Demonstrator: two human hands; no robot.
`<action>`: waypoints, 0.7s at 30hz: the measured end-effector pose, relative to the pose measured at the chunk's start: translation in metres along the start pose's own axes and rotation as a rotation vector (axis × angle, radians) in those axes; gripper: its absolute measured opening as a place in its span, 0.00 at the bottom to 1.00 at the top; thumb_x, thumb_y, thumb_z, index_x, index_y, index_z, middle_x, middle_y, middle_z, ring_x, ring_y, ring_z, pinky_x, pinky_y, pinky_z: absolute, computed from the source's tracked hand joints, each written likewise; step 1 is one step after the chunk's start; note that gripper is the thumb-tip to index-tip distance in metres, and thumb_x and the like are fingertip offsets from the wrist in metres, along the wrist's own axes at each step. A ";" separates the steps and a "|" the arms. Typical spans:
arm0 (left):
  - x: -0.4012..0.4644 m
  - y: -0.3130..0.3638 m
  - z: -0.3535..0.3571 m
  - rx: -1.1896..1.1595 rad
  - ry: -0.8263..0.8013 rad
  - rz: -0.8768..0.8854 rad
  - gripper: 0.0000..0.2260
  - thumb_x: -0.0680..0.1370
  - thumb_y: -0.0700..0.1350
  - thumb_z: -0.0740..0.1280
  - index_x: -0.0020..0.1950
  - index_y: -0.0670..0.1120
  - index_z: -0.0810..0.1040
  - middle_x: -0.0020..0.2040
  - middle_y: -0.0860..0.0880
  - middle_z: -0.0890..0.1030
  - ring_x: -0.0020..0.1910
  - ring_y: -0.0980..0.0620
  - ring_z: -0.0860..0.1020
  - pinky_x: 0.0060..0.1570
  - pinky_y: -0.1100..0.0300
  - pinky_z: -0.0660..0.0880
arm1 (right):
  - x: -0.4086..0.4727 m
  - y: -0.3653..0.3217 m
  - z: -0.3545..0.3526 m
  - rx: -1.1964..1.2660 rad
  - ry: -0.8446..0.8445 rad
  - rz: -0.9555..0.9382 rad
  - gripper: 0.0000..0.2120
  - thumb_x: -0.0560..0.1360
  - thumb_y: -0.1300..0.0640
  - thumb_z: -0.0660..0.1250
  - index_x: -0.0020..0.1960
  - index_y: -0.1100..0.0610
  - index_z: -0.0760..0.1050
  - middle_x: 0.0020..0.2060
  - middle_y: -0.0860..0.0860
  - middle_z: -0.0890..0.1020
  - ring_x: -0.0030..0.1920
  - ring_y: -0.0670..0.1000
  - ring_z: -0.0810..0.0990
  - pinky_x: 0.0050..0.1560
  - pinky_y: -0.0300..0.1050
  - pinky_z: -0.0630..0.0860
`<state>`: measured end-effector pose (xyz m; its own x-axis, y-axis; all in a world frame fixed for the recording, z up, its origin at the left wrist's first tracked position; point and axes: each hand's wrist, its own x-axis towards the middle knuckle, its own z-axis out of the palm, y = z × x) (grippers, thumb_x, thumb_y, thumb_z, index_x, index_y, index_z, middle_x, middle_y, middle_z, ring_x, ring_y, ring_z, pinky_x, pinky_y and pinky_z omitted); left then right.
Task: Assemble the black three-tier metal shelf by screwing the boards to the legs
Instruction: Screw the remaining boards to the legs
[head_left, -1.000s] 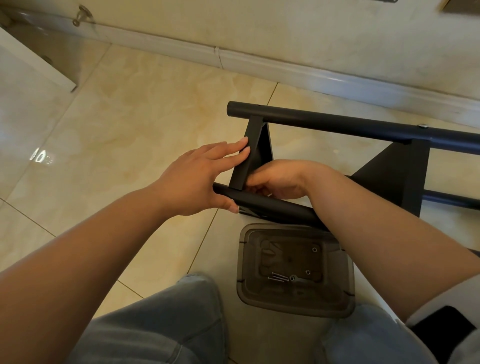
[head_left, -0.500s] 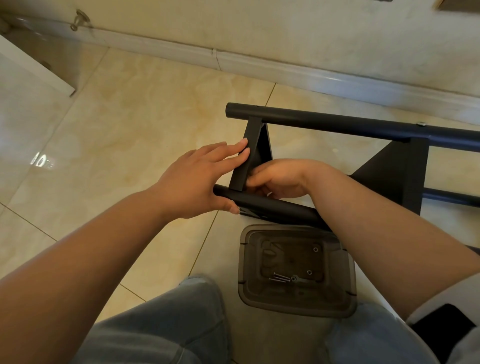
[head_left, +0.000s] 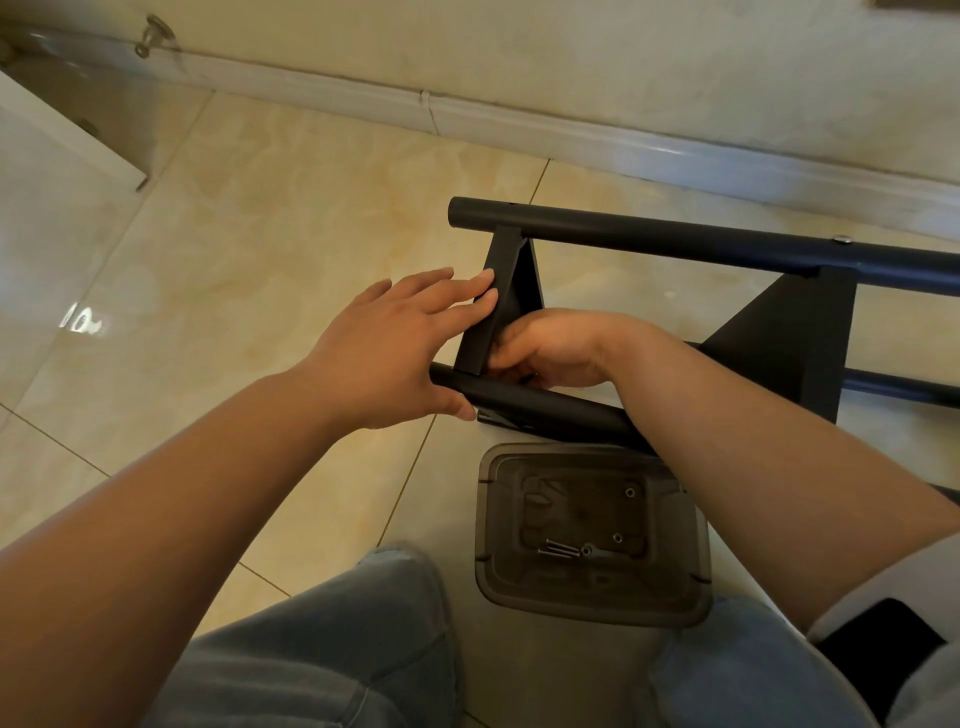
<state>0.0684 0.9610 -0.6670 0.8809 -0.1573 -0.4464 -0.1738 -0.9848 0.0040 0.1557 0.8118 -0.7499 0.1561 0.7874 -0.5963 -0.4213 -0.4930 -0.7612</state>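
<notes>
1. Almost nothing has shifted in the last second: both hands sit where they were on the black shelf frame, which lies on its side on the tiled floor (head_left: 249, 291) in front of my knees.
2. My left hand (head_left: 387, 353) has straight fingers pressed flat on the end board (head_left: 491, 322) and its thumb against the near leg (head_left: 545, 402), probably to hold board and leg aligned.
3. My right hand (head_left: 553, 348) is curled in behind that board at the joint. I judge it is working a screw there, but I cannot tell what it holds.
4. The far leg (head_left: 675, 236) runs along the skirting board (head_left: 571, 137), with a fitted screw head (head_left: 842, 239) and a second board (head_left: 789, 343) to the right.
5. A grey plastic tray (head_left: 696, 587) between my knees holds loose screws (head_left: 558, 549); my right forearm crosses its far corner and blocks that side.
</notes>
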 end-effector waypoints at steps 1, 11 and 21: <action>0.000 0.000 0.000 -0.010 0.000 0.000 0.45 0.68 0.66 0.68 0.77 0.57 0.45 0.77 0.61 0.45 0.76 0.54 0.46 0.74 0.50 0.52 | 0.000 0.000 0.000 -0.011 0.010 0.001 0.06 0.77 0.61 0.61 0.48 0.57 0.77 0.41 0.52 0.81 0.45 0.51 0.80 0.52 0.47 0.75; -0.001 0.000 0.001 -0.076 0.019 0.009 0.45 0.68 0.63 0.70 0.77 0.57 0.47 0.77 0.61 0.46 0.76 0.54 0.49 0.72 0.54 0.54 | 0.000 0.000 -0.001 -0.015 0.014 -0.010 0.06 0.77 0.61 0.62 0.47 0.56 0.77 0.42 0.52 0.81 0.47 0.52 0.79 0.58 0.50 0.73; -0.002 0.001 0.001 -0.085 0.019 0.009 0.46 0.68 0.62 0.70 0.77 0.57 0.46 0.77 0.61 0.46 0.76 0.55 0.49 0.71 0.55 0.55 | 0.002 0.001 -0.001 -0.015 0.020 0.007 0.06 0.77 0.59 0.62 0.49 0.56 0.78 0.42 0.52 0.81 0.47 0.52 0.80 0.56 0.49 0.74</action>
<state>0.0660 0.9601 -0.6674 0.8879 -0.1668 -0.4287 -0.1447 -0.9859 0.0839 0.1566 0.8125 -0.7527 0.1709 0.7766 -0.6064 -0.4092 -0.5039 -0.7607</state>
